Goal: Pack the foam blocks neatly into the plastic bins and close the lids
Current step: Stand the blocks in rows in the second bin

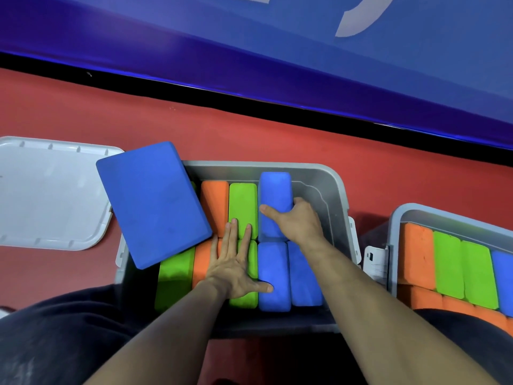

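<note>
Grey rectangular plastic bin (319, 184), lid off, at frame centre on a red floor (249, 129). Contents: rectangular foam blocks standing on edge in two rows. Far row, left to right: orange block (214, 204), green block (242, 204), blue block (274, 190), the last standing higher than its neighbours, with an unfilled slot at its 3 o'clock against the bin wall. Near row, left to right: green block (173, 276), orange block (201, 262), a green block largely under the left hand, then two blue blocks (273, 262) and (304, 276) side by side.

Large flat blue foam block (155, 201): lies tilted across the bin's rim at 10 o'clock, overhanging the packed rows.

Left hand (236, 270): flat, fingers straight, pressing on the tops of the green and orange blocks; thumb reaching onto a near blue block. Grasps nothing.

Right hand (297, 220): grasping the raised blue block, thumb on its left face, fingers curled round its right face.

White plastic lid (47, 193): flat on the floor at 9 o'clock, just beside the tilted blue block.

Second grey plastic bin (397, 218): at 3 o'clock, open, holding orange, green and blue blocks on edge; a white label (374, 262) on its near-left side.

Blue mat (277, 51): across 12 o'clock, beyond a black strip.
</note>
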`<state>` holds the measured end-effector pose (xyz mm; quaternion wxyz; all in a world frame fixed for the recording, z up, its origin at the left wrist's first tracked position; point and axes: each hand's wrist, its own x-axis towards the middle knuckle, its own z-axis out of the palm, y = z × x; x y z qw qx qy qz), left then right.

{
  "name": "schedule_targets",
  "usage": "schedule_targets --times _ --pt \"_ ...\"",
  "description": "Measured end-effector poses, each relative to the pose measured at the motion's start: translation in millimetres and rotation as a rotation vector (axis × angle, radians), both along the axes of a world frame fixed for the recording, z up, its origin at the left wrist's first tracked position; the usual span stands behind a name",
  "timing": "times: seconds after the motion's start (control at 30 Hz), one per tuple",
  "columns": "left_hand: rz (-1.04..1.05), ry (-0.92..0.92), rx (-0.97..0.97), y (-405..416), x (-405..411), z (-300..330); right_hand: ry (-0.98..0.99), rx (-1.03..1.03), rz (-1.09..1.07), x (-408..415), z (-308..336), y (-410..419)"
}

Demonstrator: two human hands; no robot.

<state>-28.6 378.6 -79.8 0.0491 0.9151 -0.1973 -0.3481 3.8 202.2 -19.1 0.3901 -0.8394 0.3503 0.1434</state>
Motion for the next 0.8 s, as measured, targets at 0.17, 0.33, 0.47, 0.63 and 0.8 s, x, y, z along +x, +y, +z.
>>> schedule_targets --times 0.17,0.33,0.47,0.63,0.8 --pt "0.002 -0.002 0.001 -0.3 0.9 -1.7 0.079 0.216 0.01 15.2 -1.9 -20.4" --pt "-0.008 0.01 0.012 -1.1 2.0 -2.2 0.122 0.335 -0.016 22.0 -6.8 -33.3" --pt "-0.011 0.03 0.01 -0.6 2.8 -1.1 0.088 0.34 -0.059 14.7 -30.6 -28.6" --pt "-0.017 0.034 0.012 -1.7 3.8 -1.8 0.051 0.299 -0.052 9.0 -57.6 -25.0" --pt "-0.004 0.025 -0.003 -0.5 2.9 -5.6 0.047 0.216 -0.008 13.1 -67.0 -19.0"
